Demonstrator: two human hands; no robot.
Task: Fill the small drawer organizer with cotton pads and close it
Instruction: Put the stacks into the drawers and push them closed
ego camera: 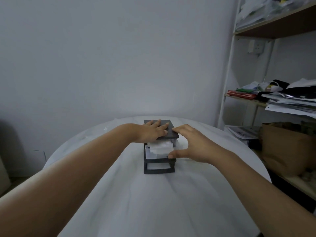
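Note:
A small dark grey drawer organizer (159, 169) stands in the middle of a round table covered in white cloth (153, 202). Its clear upper drawer (151, 153) is pulled partly out toward me and holds a stack of white cotton pads (161, 147). My left hand (152, 132) lies flat, palm down, on the organizer's dark top. My right hand (189, 146) is at the organizer's right side, fingers spread over the top's right edge and thumb pressed against the drawer's front right corner. The lower slot of the organizer looks see-through.
A white wall stands behind the table. At the right is a shelf unit (229, 69) piled with papers, books and bags, and a brown paper bag (287, 147) sits close to the table's right edge.

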